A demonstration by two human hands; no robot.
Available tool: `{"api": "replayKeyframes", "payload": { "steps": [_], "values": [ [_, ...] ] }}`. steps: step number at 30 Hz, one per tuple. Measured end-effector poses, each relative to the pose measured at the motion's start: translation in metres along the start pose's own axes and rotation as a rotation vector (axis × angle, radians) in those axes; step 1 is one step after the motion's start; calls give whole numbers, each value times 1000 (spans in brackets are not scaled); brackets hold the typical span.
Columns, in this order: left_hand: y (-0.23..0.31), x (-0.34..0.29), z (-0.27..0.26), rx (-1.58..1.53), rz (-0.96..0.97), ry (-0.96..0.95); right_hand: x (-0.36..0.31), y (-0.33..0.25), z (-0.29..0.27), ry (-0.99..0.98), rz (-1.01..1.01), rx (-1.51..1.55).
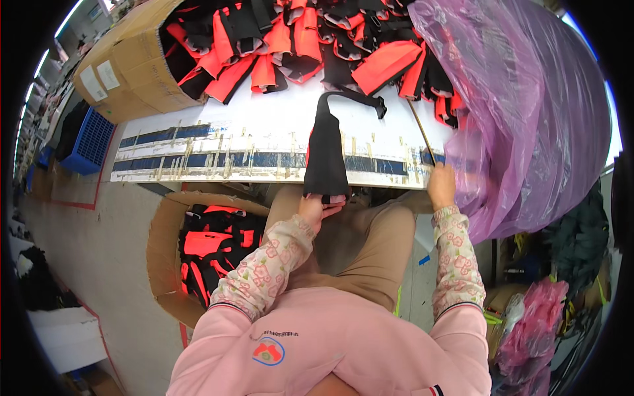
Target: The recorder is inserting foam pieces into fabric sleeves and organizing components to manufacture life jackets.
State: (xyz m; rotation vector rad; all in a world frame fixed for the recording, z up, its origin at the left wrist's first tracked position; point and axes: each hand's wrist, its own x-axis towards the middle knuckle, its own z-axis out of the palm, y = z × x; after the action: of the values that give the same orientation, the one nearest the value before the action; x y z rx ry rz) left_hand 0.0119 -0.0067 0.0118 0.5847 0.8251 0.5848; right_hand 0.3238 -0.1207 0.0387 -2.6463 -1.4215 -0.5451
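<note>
My left hand (320,209) is closed on the near, open end of a black fabric sleeve (325,155) with a coral edge. The sleeve lies across the table's front edge, its narrow end pointing away from me. From that far end a black strap (353,96) curves right to a small dark fitting. In my closed right hand (441,186), near the front edge at the right, is a thin brownish stick (421,131). It slants forward and left, its tip by the pile of coral and black fabric pieces (290,39).
The white table (264,145) carries dark tape strips along its front. A cardboard box (132,66) lies at the back left, a large purple plastic bag (508,99) at the right. Below, an open carton (162,257) holds coral and black pieces. A blue crate (88,142) stands farther left.
</note>
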Motion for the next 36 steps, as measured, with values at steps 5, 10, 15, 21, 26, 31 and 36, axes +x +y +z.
{"api": "replayKeyframes", "payload": {
  "steps": [5, 10, 15, 21, 26, 31, 36],
  "values": [
    [-3, 1, -4, -51, 1, -56, -36, -4, -33, 4, 107, 326],
    [0, -4, -4, -60, 31, -48, -146, -36, -126, -605, 166, 1239],
    [2, -8, 6, -138, 109, -80, -218, -46, -143, -1061, 329, 1318],
    [-15, -1, -4, 2, 98, -118, -197, -70, -140, -1210, 521, 1440],
    [-56, 24, -30, 96, 170, 122, -152, -107, -125, -1287, 500, 1439],
    [-48, 8, -5, 149, 193, 72, -114, -157, -93, -1182, 572, 1593],
    [-62, 32, -26, 393, 226, 30, -89, -186, -81, -1189, 627, 1798]
  ]
}}
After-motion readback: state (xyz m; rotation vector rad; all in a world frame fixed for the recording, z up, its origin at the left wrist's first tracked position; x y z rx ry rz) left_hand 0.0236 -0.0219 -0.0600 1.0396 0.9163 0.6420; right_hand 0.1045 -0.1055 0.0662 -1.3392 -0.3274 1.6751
